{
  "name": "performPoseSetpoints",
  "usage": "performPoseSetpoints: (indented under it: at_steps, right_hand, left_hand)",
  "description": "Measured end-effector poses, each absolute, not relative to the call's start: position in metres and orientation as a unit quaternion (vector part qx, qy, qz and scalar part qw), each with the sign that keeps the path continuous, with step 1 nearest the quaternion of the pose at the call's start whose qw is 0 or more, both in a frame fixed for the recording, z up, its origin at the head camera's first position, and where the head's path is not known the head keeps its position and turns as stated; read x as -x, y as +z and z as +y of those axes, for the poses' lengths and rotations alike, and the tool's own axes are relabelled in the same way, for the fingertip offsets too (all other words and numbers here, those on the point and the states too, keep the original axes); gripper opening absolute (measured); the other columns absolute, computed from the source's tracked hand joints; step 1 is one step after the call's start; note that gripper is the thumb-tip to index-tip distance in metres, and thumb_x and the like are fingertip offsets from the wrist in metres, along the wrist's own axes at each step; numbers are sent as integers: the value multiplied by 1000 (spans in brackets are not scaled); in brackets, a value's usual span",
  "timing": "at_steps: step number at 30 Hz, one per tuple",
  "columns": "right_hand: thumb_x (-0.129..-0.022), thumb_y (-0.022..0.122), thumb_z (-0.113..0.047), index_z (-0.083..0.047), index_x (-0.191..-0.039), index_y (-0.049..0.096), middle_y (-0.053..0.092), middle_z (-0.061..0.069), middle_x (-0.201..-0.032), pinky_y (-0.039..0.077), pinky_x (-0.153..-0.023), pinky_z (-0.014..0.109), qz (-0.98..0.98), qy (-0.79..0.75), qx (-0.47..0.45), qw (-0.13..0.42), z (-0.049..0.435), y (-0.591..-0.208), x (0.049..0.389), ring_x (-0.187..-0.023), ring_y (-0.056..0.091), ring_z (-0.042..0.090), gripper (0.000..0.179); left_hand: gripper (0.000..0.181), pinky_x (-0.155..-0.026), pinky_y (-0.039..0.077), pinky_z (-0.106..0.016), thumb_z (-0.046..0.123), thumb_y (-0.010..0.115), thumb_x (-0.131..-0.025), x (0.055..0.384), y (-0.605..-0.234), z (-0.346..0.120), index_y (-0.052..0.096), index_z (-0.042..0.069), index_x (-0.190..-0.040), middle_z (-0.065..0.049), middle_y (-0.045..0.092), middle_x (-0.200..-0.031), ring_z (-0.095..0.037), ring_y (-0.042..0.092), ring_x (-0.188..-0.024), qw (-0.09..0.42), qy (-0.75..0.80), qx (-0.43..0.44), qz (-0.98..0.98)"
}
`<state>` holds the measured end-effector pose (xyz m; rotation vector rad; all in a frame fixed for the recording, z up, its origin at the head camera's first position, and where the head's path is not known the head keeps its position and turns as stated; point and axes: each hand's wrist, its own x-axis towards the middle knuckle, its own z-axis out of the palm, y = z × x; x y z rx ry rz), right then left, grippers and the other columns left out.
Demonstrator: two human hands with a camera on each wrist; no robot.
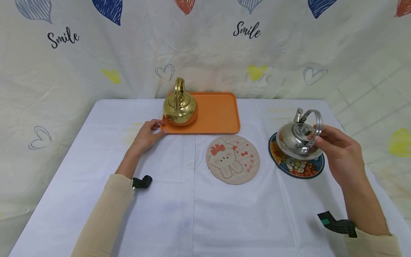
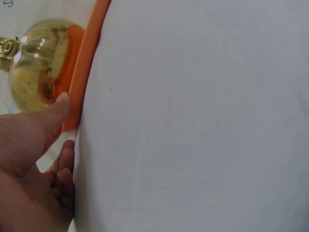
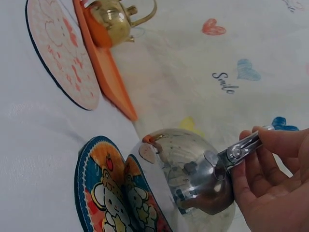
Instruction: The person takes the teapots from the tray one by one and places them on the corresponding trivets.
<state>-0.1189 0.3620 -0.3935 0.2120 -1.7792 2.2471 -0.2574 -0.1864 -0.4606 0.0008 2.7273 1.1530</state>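
On the right side of the white-covered counter (image 1: 163, 217), a round-bellied, polished silver metal kettle (image 1: 289, 139) sits just left of the right hand (image 1: 341, 150), above a round, dark-rimmed, multicoloured mat (image 1: 295, 167) with a cartoon print. The kettle's tall arched metal handle (image 1: 319, 123) spans from its far side to its near side, with the spout (image 1: 298, 115) pointing far and slightly left, so the right hand meets the arch from the right. Its fingers are clamped on the arch, the thumb on one side and the others curled behind; whether the base touches the mat or hangs just over it, I cannot tell.

From those fingers, the flat rectangular orange tray (image 1: 218, 112) lies to the left and farther off, along the counter's far edge, its long axis running left to right. Its right end faces the silver kettle; a shiny gold metal kettle (image 1: 179, 109) with an upright arched handle stands on its left end. A round beige mat (image 1: 232, 160) with a rabbit drawing lies between the two hands, just nearer than the tray's front edge and left of the cartoon mat.

The left hand (image 1: 146, 135) is the nearer one to the tray, its fingers pinching the near left corner, just beside the gold kettle and well apart from the silver one.
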Motion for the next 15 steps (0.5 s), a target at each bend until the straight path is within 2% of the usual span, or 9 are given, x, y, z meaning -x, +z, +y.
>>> performPoseSetpoints:
  at_steps: [4,15]
  right_hand:
    - [-97,50,20,11,-132,63,78,5,-112,52,-97,18,-604,782,-71,139,367,-394,117,-102,70,13,38]
    - [-98,48,20,16,-134,58,76,7,-114,48,-102,21,-608,777,-96,131,376,-398,111,-108,67,14,38]
  left_hand:
    - [45,-120,37,-55,32,66,-103,257,-460,-187,56,13,-143,-21,50,-146,-38,47,-138,86,389,-5,917]
    - [45,-120,37,-54,32,65,-104,258,-461,-187,56,13,-144,-20,50,-146,-37,47,-138,87,386,-4,918]
